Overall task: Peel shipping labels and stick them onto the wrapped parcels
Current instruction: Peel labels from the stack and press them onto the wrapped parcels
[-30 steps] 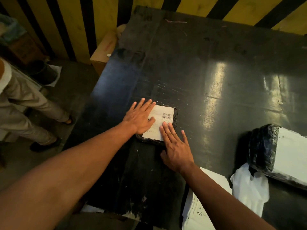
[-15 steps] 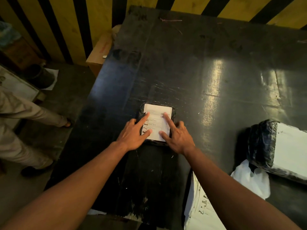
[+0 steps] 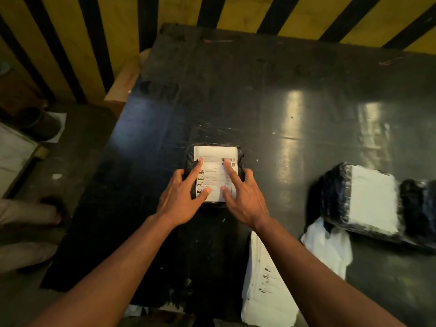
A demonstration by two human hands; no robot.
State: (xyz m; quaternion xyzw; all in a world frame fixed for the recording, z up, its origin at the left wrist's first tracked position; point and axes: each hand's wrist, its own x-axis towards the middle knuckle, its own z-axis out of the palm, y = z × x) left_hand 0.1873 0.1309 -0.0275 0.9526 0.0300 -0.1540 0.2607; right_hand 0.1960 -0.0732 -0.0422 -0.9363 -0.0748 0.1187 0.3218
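A small parcel in black wrap (image 3: pixel 240 159) lies on the dark table (image 3: pixel 259 95), with a white shipping label (image 3: pixel 215 172) on its top. My left hand (image 3: pixel 182 197) presses the label's left side with a straight index finger and thumb. My right hand (image 3: pixel 243 197) presses the right side the same way, its index fingertip by the barcode. The outer fingers of both hands reach over the parcel's side edges. A stack of label sheets (image 3: pixel 264 282) lies at the table's near edge, under my right forearm.
A larger black-wrapped parcel with a white label (image 3: pixel 368 201) lies at the right, with crumpled white backing paper (image 3: pixel 330 249) in front of it. A person's legs (image 3: pixel 26 215) stand on the floor at the left. A yellow-and-black striped wall (image 3: pixel 94 31) is behind the table.
The parcel now lies squarer to me. Both hands have slid from flat palms on it to index fingers and thumbs pressing the label's two sides.
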